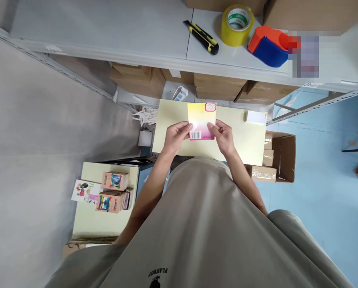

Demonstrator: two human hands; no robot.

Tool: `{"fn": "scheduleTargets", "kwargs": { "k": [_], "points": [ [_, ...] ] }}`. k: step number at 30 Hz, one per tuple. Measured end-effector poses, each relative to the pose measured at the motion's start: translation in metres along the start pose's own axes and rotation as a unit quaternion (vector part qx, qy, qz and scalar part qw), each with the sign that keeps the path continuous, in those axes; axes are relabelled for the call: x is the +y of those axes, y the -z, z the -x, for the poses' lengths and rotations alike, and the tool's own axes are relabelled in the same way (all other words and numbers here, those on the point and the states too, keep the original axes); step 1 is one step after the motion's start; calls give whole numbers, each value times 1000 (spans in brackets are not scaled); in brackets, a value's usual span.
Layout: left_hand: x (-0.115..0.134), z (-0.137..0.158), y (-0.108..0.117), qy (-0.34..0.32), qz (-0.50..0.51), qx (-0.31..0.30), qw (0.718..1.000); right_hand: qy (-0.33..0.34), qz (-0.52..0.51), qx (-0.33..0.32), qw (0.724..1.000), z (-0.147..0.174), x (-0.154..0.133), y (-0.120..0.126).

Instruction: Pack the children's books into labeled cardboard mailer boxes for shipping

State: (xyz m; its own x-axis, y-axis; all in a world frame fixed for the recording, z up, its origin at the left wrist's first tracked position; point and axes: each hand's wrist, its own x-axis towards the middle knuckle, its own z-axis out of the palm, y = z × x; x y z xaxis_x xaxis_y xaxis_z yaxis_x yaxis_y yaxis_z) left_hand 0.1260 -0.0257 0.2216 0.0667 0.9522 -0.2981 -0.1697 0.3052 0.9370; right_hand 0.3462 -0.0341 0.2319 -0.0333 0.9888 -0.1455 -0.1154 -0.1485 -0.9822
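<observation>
Between my two hands is a small book (202, 120) whose cover fades from yellow to pink. A barcode is printed at its lower left, and a red-edged label sits at its top right corner. My left hand (175, 136) pinches the left edge, thumb on the cover. On the opposite edge my right hand (223, 135) grips it the same way. Both hands are closed, with the fingertips partly hidden behind the book. Below the book lies a pale yellow tabletop (245, 138), with a small white box (256, 117) at its right end.
A grey shelf (107, 32) above the table bears a box cutter (201, 37), a roll of tape (237, 26) and a tape dispenser (269, 46). Cardboard boxes (221, 86) fill the level beneath. An open carton (287, 156) stands right; stacked books (109, 203) lie on a side table (103, 228).
</observation>
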Motion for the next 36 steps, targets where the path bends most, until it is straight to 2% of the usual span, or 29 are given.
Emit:
{"fn": "scheduleTargets", "kwargs": {
  "k": [6,10,12,14,17,20,22,25,28,30,36],
  "points": [
    [0,7,-8,-24,-15,25,999,14,36,-3,999,-2,14,3],
    [3,10,-10,-66,-60,67,994,64,87,98,989,2,17,6],
    [6,14,-15,-100,-92,103,985,77,104,121,984,6,15,2],
    [9,20,-25,-123,-117,122,978,65,95,83,990,10,12,-6],
    [10,31,-45,-128,-119,101,979,48,74,22,996,13,11,-20],
    [6,36,-53,-118,-93,65,987,34,64,38,997,10,13,-22],
    [4,32,-46,-123,-95,77,985,30,50,59,997,6,13,-13],
    [3,19,-22,-135,-116,111,978,23,11,51,998,2,10,4],
    [6,9,-5,-112,-82,60,989,-7,-50,27,998,0,8,13],
    [9,6,-2,-98,-54,28,993,-25,-77,20,997,0,9,12],
    [11,6,-3,-103,-49,12,993,-37,-82,3,996,-2,17,9]
  ]
}}
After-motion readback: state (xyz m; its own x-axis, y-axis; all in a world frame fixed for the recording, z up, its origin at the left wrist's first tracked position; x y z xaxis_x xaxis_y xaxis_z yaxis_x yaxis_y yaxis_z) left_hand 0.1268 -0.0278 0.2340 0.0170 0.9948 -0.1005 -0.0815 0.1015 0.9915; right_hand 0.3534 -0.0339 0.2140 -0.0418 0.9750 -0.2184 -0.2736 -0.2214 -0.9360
